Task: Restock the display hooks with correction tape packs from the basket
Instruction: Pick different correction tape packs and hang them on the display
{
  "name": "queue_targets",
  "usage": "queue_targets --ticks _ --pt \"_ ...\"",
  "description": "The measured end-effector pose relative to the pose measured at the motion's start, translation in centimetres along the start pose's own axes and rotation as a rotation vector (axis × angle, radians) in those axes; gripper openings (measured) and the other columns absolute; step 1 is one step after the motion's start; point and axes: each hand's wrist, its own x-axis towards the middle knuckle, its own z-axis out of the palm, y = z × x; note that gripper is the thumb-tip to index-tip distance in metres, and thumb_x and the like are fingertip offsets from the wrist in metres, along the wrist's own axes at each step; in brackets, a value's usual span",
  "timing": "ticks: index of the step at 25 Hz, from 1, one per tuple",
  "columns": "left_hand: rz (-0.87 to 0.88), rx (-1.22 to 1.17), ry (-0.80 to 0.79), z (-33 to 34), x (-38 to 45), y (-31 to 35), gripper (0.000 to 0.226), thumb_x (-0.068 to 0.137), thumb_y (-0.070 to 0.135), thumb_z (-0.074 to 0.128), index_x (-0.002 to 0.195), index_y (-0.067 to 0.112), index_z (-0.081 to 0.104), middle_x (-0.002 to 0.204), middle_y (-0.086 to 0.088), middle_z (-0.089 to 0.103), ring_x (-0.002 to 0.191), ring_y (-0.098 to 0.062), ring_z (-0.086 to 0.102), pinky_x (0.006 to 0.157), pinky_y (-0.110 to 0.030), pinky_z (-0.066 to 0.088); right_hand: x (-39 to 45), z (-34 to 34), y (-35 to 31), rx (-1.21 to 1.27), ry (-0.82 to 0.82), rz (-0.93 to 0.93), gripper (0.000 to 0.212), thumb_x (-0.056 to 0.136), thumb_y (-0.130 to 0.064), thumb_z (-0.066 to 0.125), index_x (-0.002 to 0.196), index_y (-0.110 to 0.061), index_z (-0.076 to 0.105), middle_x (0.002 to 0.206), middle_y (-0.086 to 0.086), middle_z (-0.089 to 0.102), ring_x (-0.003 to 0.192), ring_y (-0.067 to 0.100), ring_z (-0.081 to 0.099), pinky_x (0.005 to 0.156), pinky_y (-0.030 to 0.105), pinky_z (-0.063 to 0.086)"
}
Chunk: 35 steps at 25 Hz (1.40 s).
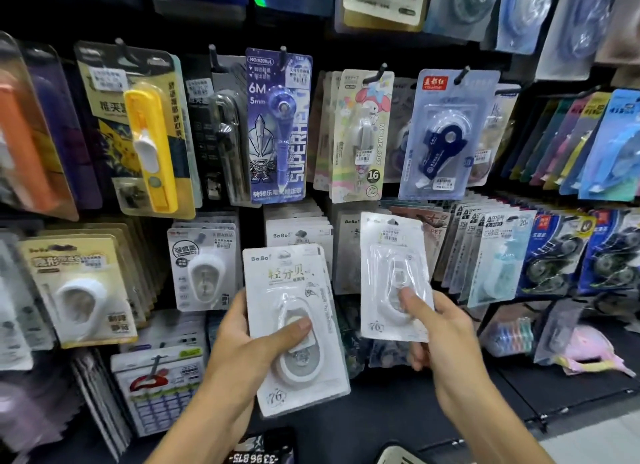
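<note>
left hand [258, 342] pinching BoBo correction tape pack [294, 328] | right hand [440, 328] pinching second white pack [394, 276] at 2 o'clock of it, perhaps on its hook | basket [398, 456] at 6 o'clock

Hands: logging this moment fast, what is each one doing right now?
Left hand: holds a white BoBo pack, thumb on its blister.
Right hand: holds a clear-fronted pack, thumb on its blister.
</note>
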Motion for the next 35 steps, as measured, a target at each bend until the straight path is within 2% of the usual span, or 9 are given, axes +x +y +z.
queue_targets --ticks 6,9,12,15,19,23,26,32,35 --pt "0.094 -0.065 0.020 0.7 0.2 0.9 0.070 0.047 0.028 0.097 0.111 0.038 0.072 0.114 -0.002 0.079 0.101 -0.027 0.077 0.080 -0.043 0.063 0.8 -0.8 -0.2 -0.047 -0.042 0.055 0.021 0.088 -0.030 0.075 0.103 -0.015 0.072 0.057 0.005 0.062 0.035 0.018 0.039 0.035 0.023 0.032" --pt "0.107 -0.048 0.003 1.4 0.1 1.0 0.066 0.050 0.025 0.097 0.111 0.039 0.072 0.114 -0.001 0.079 0.102 -0.026 0.077 0.085 -0.042 0.060 2.8 0.8 -0.1 0.047 0.034 0.154 0.032 0.089 -0.021 0.076 0.116 -0.018 0.059 0.089 0.011 0.070 0.042 0.018 0.055 0.039 0.029 0.047" --pt "0.106 -0.045 0.016 1.5 0.1 1.1 0.069 0.051 0.021 0.101 0.110 0.038 0.072 0.114 -0.001 0.079 0.102 -0.026 0.077 0.083 -0.042 0.060 4.1 1.4 0.0 0.025 0.074 0.178 0.040 0.095 -0.008 0.066 0.126 -0.021 0.045 0.121 0.012 0.060 0.083 0.028 0.072 0.067 0.039 0.061" --pt "0.126 -0.049 0.061 1.6 0.3 1.0 0.068 0.048 0.027 0.100 0.109 0.038 0.072 0.111 0.000 0.080 0.099 -0.024 0.078 0.074 -0.037 0.063 1.3 2.0 0.6 -0.288 0.005 -0.119 0.043 0.089 -0.037 0.072 0.123 -0.043 0.046 0.130 -0.015 0.059 0.112 0.012 0.062 0.094 0.039 0.052" --pt "0.131 0.012 0.054 2.5 0.5 0.6 0.062 0.048 0.025 0.104 0.100 0.040 0.073 0.106 0.001 0.081 0.094 -0.022 0.079 0.070 -0.034 0.064 -3.0 3.8 1.5 -0.392 -0.355 -0.283 0.062 0.064 -0.072 0.078 0.115 -0.049 0.051 0.109 -0.017 0.066 0.087 0.004 0.065 0.073 0.022 0.054" --pt "0.068 -0.005 -0.109 2.0 0.3 1.2 0.057 0.065 0.021 0.094 0.114 0.037 0.071 0.116 -0.002 0.078 0.104 -0.022 0.077 0.072 -0.029 0.063 -2.2 3.3 0.7 -0.170 -0.348 -0.180 0.045 0.070 -0.052 0.085 0.104 -0.044 0.056 0.105 -0.006 0.072 0.078 0.015 0.069 0.055 0.028 0.053" --pt "0.068 0.022 -0.036 1.6 0.5 1.0 0.046 0.081 0.006 0.075 0.119 0.031 0.069 0.115 0.000 0.079 0.103 -0.020 0.077 0.076 -0.031 0.062 -1.1 2.1 0.0 -0.037 -0.193 -0.157 0.027 0.084 -0.034 0.079 0.102 -0.037 0.059 0.109 -0.005 0.073 0.068 0.022 0.071 0.042 0.032 0.050" --pt "0.104 0.052 0.115 1.5 0.6 1.8 0.044 0.090 -0.005 0.068 0.117 0.031 0.069 0.111 0.005 0.080 0.102 -0.014 0.076 0.083 -0.033 0.057 0.0 -0.6 -0.4 -0.159 0.053 -0.241 0.027 0.091 -0.021 0.071 0.103 -0.045 0.069 0.112 -0.013 0.072 0.093 0.014 0.067 0.073 0.040 0.055" --pt "0.096 0.014 0.120 2.1 0.5 2.3 0.044 0.091 -0.007 0.064 0.118 0.028 0.068 0.108 0.005 0.080 0.096 -0.011 0.077 0.067 -0.020 0.060 -0.3 -0.7 0.0 -0.108 0.002 -0.218 0.030 0.092 -0.018 0.070 0.097 -0.048 0.073 0.102 -0.022 0.074 0.067 -0.001 0.062 0.055 0.022 0.048"
